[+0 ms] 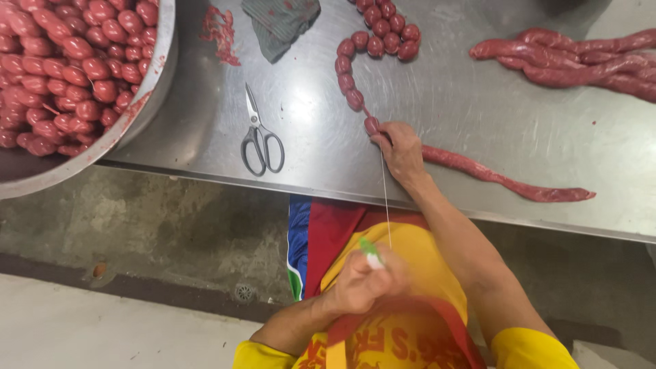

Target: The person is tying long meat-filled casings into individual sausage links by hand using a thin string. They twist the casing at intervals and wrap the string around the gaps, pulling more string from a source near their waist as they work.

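Observation:
My right hand (400,152) rests on the steel table (465,123) and pinches a long red sausage casing (506,181) where it meets a chain of tied round links (352,85). A thin white string (386,205) runs taut from that pinch down to my left hand (359,283). My left hand is closed around a small green and white spool (371,252), held near my chest below the table edge.
A big metal bowl (147,102) full of red sausage balls stands at the left. Scissors (260,137) lie near the table's front edge. A grey cloth (280,24) lies at the back, and more filled casings (581,61) are piled at the right.

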